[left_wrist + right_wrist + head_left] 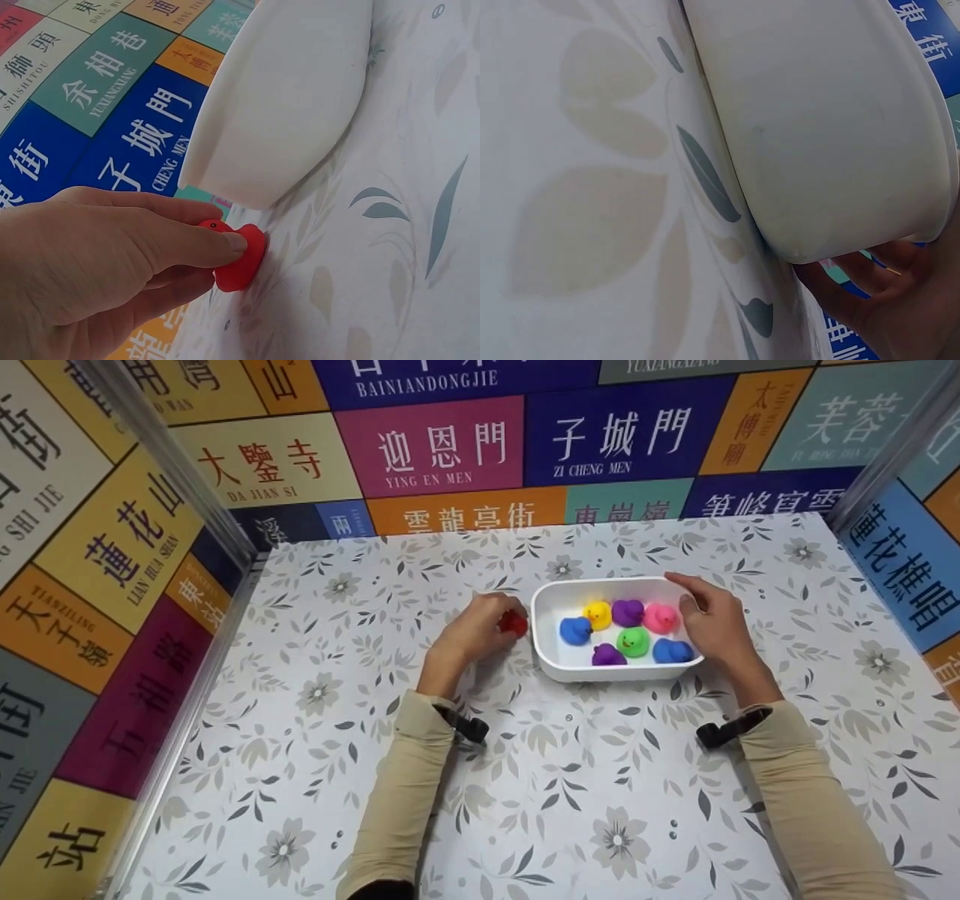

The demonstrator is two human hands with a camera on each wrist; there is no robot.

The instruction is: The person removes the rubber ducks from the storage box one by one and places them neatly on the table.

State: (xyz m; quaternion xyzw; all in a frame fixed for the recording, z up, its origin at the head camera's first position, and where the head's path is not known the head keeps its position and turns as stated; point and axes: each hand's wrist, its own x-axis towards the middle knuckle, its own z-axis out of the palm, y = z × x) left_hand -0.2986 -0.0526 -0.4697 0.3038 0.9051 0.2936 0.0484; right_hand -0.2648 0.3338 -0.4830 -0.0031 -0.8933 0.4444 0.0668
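Note:
My left hand [484, 626] pinches a small red rubber duck [241, 259] between thumb and fingers, low over the table just left of a white plastic tub [555, 667]. In the left wrist view the duck's underside is right at the tabletop. My right hand [716, 619] holds the tub's right end, thumb over the rim and fingers along the outer wall. Inside lie several rubber ducks: a yellow duck [598, 615], a pink duck [661, 618], a green duck [633, 642], two purple and two blue. The near wall partly hides the lower purple duck [608, 655].
A white cloth with grey leaves and flowers covers the table [525, 810]. Panels with coloured blocks of Chinese lettering [442, 446] stand along the back and both sides. Each sleeve cuff carries a black wrist camera [469, 727].

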